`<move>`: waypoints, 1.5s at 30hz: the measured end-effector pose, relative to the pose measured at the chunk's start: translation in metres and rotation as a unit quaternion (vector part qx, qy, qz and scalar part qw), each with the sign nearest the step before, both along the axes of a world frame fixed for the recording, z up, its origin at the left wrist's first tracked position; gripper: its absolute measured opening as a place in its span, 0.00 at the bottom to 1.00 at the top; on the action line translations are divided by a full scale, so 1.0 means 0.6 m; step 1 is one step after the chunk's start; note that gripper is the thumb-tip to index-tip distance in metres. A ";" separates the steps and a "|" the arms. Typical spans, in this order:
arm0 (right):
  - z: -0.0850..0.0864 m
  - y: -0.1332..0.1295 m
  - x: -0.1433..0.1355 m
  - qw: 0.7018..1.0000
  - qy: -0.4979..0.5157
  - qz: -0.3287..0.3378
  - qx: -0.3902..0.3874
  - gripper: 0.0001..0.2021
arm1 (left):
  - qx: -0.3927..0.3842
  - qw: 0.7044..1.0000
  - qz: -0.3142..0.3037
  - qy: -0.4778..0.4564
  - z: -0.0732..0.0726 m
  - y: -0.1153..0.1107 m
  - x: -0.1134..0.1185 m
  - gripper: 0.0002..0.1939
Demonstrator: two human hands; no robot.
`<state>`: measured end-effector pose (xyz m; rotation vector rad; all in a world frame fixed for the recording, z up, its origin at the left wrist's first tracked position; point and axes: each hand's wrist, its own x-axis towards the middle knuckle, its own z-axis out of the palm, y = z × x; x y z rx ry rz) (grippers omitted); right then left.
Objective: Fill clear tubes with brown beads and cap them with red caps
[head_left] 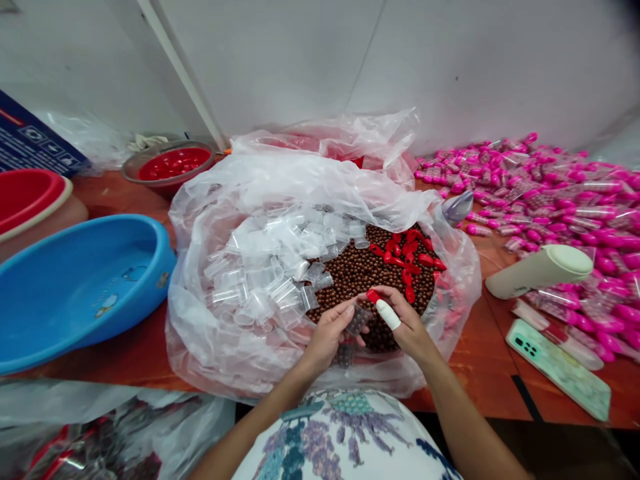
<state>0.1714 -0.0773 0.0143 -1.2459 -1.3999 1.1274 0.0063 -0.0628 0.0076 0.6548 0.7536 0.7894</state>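
Note:
My left hand is closed round a clear plastic cup that seems to have brown balls inside. Close beside it, my right hand, with a white cover on one finger, pinches a small red piece at the cup's upper right. Both hands are over a plastic-lined heap of brown balls. Clear empty cups are piled on the left of the heap. Loose red pieces lie on the balls at the right.
Left stand a blue basin, a red basin and a bowl of red pieces. Right are many pink-capped tubes, a pale cylinder and a phone. A plastic bag lies lower left.

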 end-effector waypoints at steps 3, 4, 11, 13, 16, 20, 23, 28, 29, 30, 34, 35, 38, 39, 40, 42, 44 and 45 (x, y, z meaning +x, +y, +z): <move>0.005 -0.002 0.000 0.999 -0.033 0.023 0.019 0.14 | -0.010 1.000 -0.002 -0.002 0.002 -0.001 0.001 0.26; 0.005 -0.003 0.001 0.998 -0.047 0.022 0.026 0.14 | -0.010 1.000 -0.005 -0.004 0.002 -0.002 0.001 0.26; -0.001 -0.007 0.019 0.996 -0.079 -0.025 0.033 0.15 | -0.001 1.000 0.009 -0.002 -0.002 -0.001 -0.001 0.25; -0.003 -0.006 0.023 0.995 -0.084 -0.044 0.028 0.15 | 0.006 1.000 0.005 0.001 -0.003 -0.002 -0.001 0.25; -0.002 -0.007 0.020 0.995 -0.084 -0.046 0.016 0.14 | 0.028 1.000 0.002 0.011 -0.004 -0.003 -0.002 0.25; 0.003 -0.012 0.009 0.998 -0.054 -0.022 0.021 0.13 | 0.046 0.999 -0.004 0.025 -0.003 -0.004 -0.003 0.23; 0.003 -0.016 0.005 0.999 -0.045 -0.006 0.024 0.13 | 0.038 0.999 0.003 0.025 -0.004 -0.004 -0.003 0.24; -0.007 -0.014 0.015 0.997 -0.059 -0.032 0.024 0.14 | 0.039 0.999 0.010 0.027 -0.008 -0.005 -0.004 0.24; -0.008 -0.014 0.017 0.997 -0.060 -0.040 0.023 0.14 | 0.041 0.999 0.011 0.028 -0.008 -0.006 -0.003 0.24; -0.008 -0.014 0.018 0.997 -0.060 -0.044 0.021 0.14 | 0.043 0.999 0.011 0.030 -0.008 -0.006 -0.003 0.24; -0.004 -0.017 0.013 0.998 -0.060 -0.016 0.022 0.14 | 0.047 0.998 0.005 0.044 -0.006 -0.005 -0.001 0.24; -0.002 -0.018 0.011 0.998 -0.062 -0.006 0.027 0.14 | 0.048 0.998 0.004 0.046 -0.005 -0.005 0.000 0.24; -0.001 -0.019 0.009 0.997 -0.071 -0.002 0.037 0.13 | 0.050 0.997 0.002 0.050 -0.003 -0.006 0.000 0.24; -0.002 -0.018 0.010 0.996 -0.076 -0.007 0.039 0.13 | 0.051 0.997 0.002 0.050 -0.004 -0.006 -0.001 0.24; -0.003 -0.018 0.013 0.996 -0.080 -0.015 0.040 0.13 | 0.050 0.998 0.002 0.048 -0.004 -0.006 -0.002 0.24; -0.005 -0.017 0.018 0.995 -0.084 -0.034 0.042 0.13 | 0.051 0.998 0.005 0.043 -0.005 -0.006 -0.004 0.24; -0.004 -0.014 0.021 0.994 -0.090 -0.044 0.042 0.14 | 0.053 0.998 0.011 0.039 -0.005 -0.006 -0.004 0.24; -0.003 -0.013 0.021 0.994 -0.093 -0.041 0.042 0.14 | 0.053 0.998 0.012 0.039 -0.005 -0.006 -0.004 0.24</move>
